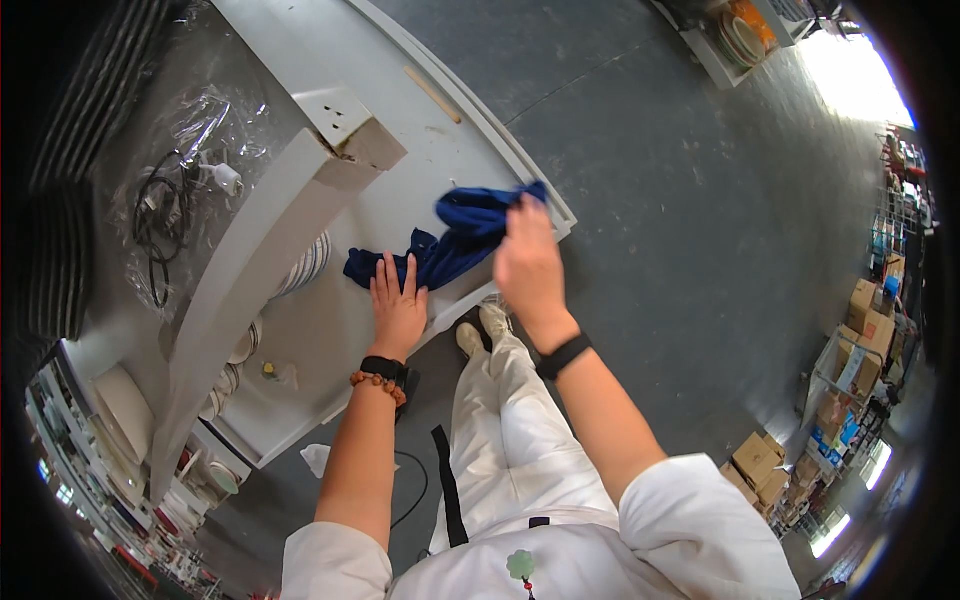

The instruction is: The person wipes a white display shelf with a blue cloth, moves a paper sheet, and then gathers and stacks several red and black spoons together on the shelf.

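Observation:
A dark blue cloth (pixel 465 250) lies bunched and stretched across a grey-white shelf surface near its right corner. Its left end is under the fingertips of my left hand (pixel 398 312), which rests flat on it with fingers apart. My right hand (pixel 530 265), slightly blurred, is closed on the cloth's right end by the shelf's edge. How the fingers of that hand sit around the fabric is partly hidden.
Left of my hands a pale upright post (pixel 240 230) crosses the shelf. Striped bowls (pixel 305 268) stand beside it, partly hidden. Farther left are clear plastic wrap (pixel 215 125) and a coiled black cable (pixel 160 215). Cardboard boxes (pixel 757 460) stand on the grey floor at right.

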Available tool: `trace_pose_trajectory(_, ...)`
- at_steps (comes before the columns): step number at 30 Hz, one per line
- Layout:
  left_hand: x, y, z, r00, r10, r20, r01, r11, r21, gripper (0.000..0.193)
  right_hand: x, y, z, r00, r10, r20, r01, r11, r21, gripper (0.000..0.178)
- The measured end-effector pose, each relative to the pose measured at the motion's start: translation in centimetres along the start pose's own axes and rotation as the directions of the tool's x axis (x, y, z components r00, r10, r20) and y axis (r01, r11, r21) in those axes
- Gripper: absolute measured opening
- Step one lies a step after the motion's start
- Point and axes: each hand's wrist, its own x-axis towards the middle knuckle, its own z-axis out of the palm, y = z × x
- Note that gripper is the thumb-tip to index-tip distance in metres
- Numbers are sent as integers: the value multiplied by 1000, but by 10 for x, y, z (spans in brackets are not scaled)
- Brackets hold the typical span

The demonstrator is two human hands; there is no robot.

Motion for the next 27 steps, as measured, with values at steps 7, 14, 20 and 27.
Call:
trace_pose_trajectory(7,3,7,-3,1000,-1,16,1,1000,-11,58,-51,27,7,989,87,122,-63,980,-188,54)
trace_pose_trajectory(14,2,7,-4,1000,-3,12,3,1000,21,59,9,4,65,967,97,237,-40,971,-234,60)
trace_pose_trajectory(20,7,11,-6,999,0,35,0,1000,7,58,32,12,55,986,-109,122,111,994,-6,52)
trace_pose_trajectory(27,1,8,-3,999,-27,35,26,1000,15,58,-10,4,44,864,233,447,17,873,-487,32)
